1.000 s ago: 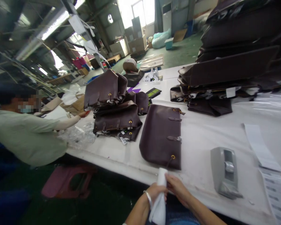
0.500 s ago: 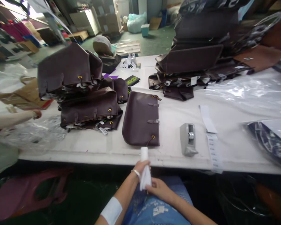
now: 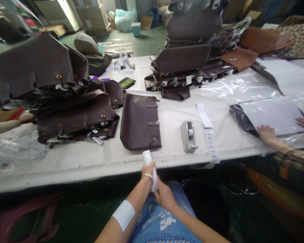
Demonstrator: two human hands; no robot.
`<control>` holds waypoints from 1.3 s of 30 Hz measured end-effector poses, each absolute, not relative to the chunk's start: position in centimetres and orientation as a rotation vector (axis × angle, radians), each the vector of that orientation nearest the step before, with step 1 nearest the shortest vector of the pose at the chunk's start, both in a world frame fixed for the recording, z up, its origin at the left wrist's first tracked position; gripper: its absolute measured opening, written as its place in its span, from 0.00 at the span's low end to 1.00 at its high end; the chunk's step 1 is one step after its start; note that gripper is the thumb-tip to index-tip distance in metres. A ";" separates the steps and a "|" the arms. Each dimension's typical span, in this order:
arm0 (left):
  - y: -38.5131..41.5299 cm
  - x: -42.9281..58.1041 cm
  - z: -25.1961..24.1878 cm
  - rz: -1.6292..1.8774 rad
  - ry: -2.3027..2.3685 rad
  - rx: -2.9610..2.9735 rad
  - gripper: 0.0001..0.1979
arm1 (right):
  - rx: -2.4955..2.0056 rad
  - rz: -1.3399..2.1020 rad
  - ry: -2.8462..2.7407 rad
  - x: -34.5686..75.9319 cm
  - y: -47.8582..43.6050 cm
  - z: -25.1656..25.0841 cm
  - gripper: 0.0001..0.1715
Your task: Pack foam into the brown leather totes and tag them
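A dark brown handbag (image 3: 140,121) lies flat on the table in front of me, its gold eyelets along the right edge. From the lower eyelet a thin dark cord runs to a white tube-like wrap (image 3: 147,157) at the table's front edge. What is inside the wrap is hidden. My left hand (image 3: 148,169) is closed around its upper part. Below, at my lap, my right hand (image 3: 165,195) pinches the wrap's lower end with thumb and fingers. To the right of the bag stands a grey tape dispenser (image 3: 188,136).
Brown handbags (image 3: 73,118) are piled at left, and another bag stack (image 3: 181,59) rises at the back. A label strip (image 3: 211,145) hangs near the front edge. At right, another person's hands (image 3: 267,133) rest on a plastic-covered white packet (image 3: 271,113). Another person's arm (image 3: 8,127) reaches in at left.
My view has turned right, bringing another person's hands on the packet into sight. My hands have drawn closer together on the wrap, which now looks narrower and tighter.
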State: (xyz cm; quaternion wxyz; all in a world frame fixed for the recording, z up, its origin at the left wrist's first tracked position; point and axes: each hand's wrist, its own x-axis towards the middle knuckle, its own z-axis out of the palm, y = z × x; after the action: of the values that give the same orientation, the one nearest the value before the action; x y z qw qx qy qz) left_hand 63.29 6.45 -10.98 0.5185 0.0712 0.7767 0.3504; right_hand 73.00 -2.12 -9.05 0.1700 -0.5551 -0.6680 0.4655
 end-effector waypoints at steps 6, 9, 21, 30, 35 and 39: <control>5.8 63.3 -10.8 0.773 1.864 0.205 0.10 | -1.641 1.287 -2.038 73.1 -2.4 -6.8 0.38; 6.0 62.8 -11.4 0.696 1.803 0.215 0.12 | -1.717 1.258 -2.038 73.2 -2.5 -6.8 0.24; -3.0 58.3 -9.7 0.592 1.205 0.277 0.30 | -1.501 2.028 -0.975 72.8 -3.4 -9.4 0.32; -4.6 58.5 -12.1 0.776 1.223 0.173 0.20 | -1.655 2.019 -1.395 72.3 -1.5 -8.0 0.16; -5.0 57.8 -13.0 0.803 1.340 0.103 0.16 | -1.435 1.928 -1.763 75.8 0.7 -6.5 0.15; -5.0 57.8 -12.8 0.829 1.418 0.111 0.19 | -1.771 0.903 -1.539 83.8 8.3 -5.0 0.19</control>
State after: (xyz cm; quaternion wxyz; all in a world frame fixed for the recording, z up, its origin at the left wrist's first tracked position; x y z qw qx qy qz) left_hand 57.78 -4.95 -12.76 0.6801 0.0494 0.6315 0.3691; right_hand 83.82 8.25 -4.99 0.3088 -0.6701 -0.5821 0.3417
